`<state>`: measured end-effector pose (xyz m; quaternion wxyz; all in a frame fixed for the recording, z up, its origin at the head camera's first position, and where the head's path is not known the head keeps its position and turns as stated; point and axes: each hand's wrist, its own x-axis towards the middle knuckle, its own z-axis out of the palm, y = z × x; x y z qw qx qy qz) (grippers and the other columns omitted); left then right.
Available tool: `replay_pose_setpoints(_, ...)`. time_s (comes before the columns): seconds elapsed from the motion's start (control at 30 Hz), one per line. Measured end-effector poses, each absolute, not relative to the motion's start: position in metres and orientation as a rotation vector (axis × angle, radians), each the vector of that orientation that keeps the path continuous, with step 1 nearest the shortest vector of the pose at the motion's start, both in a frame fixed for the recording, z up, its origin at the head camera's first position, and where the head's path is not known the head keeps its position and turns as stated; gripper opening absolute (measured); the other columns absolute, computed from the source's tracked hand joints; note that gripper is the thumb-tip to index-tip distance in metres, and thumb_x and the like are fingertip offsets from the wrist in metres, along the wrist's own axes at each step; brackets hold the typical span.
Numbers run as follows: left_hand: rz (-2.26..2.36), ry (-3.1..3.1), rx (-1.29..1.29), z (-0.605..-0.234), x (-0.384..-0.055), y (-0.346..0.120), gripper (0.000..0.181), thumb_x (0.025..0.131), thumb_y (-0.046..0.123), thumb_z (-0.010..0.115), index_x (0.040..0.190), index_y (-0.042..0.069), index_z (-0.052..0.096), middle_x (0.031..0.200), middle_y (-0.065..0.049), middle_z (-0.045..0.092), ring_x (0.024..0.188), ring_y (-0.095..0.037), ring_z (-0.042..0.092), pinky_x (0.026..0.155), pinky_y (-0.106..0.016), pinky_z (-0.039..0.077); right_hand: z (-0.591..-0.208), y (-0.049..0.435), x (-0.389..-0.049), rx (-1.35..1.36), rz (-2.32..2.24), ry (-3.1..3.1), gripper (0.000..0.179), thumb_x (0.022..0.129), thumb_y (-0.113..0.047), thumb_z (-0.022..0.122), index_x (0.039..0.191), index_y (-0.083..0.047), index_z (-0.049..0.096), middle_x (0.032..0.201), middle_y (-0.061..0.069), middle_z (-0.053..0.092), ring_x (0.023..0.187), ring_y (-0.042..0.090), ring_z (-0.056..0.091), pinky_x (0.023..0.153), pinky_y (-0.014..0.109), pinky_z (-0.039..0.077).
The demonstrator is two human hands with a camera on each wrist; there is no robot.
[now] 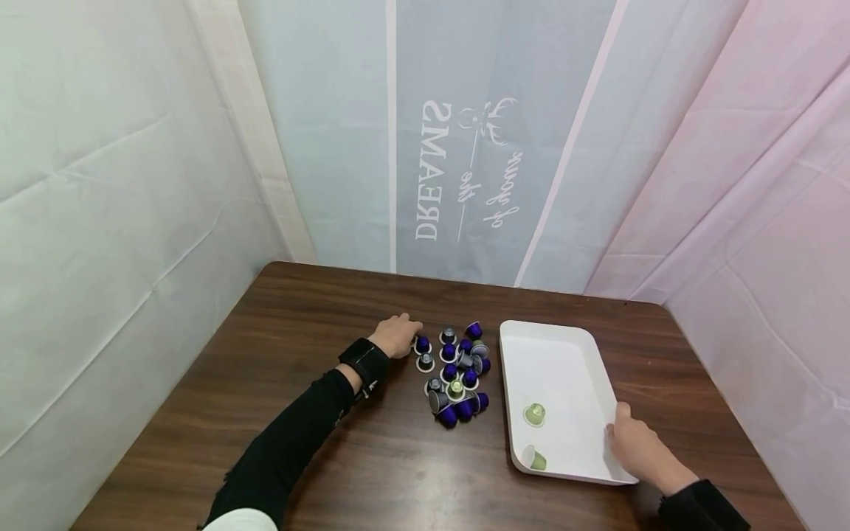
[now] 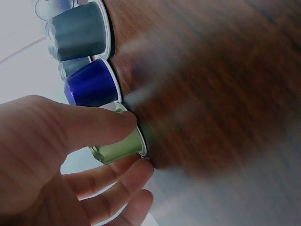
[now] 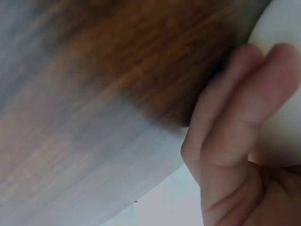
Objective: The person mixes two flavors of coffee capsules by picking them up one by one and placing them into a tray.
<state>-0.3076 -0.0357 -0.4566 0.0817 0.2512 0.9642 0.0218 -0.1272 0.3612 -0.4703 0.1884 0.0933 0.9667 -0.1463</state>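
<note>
tabletop: extends beneath both hands; its glossy finish may let toppled parts roll.

white tray: left of the right hand, which grips its rim; an uneven pull there could shift the tray and roll the tipped green capsule inside it.

capsule cluster: immediately right of the left hand; a sideways sweep at low height would probably scatter several units.

blue capsule: just beside the left thumb; insufficient clearance could knock it over.

held green capsule: pinched between left thumb and fingers; a loose pinch on its tapered wall could let it slip.
</note>
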Motion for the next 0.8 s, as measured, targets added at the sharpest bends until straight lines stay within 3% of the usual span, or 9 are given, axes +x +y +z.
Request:
replay_pose_setpoints(0.33, 0.218, 2.914, 0.802, -0.455, -0.305, -0.046, 0.03, 0.089, 0.007, 0.062, 0.119, 0.009, 0.06, 0.111, -0.01, 0.058, 0.09, -0.022, 0.059, 0.072, -0.033, 0.05, -0.467, 0.36, -0.123, 0.227, -0.402, 2.734, 0.043, 0.099, -0.009, 0.037, 0.115, 0.025, 0.016, 0.079, 0.027, 0.056, 0.071, 0.027, 0.058, 0.06, 0.04, 0.046)
replay_pose_setpoints(0.6, 0.292, 2.943, 0.821, -0.451, -0.305, -0.044, 0.019, 0.087, 0.011, 0.065, 0.104, 0.01, 0.059, 0.095, -0.005, 0.054, 0.071, -0.016, 0.051, 0.062, -0.03, 0.045, -0.466, 0.359, -0.128, 0.288, -0.381, 2.716, 0.045, 0.099, -0.009, 0.038, 0.118, 0.025, 0.014, 0.08, 0.026, 0.055, 0.07, 0.026, 0.057, 0.06, 0.037, 0.045)
replay_pose_setpoints(0.8, 0.334, 2.918, 0.904, -0.442, -0.297, -0.033, 0.019, 0.088, 0.012, 0.063, 0.107, 0.01, 0.058, 0.094, -0.004, 0.053, 0.065, -0.015, 0.047, 0.057, -0.027, 0.041, -0.467, 0.359, -0.126, 0.257, -0.391, 2.725, 0.044, 0.099, -0.009, 0.036, 0.117, 0.025, 0.014, 0.08, 0.028, 0.056, 0.073, 0.028, 0.058, 0.062, 0.04, 0.046)
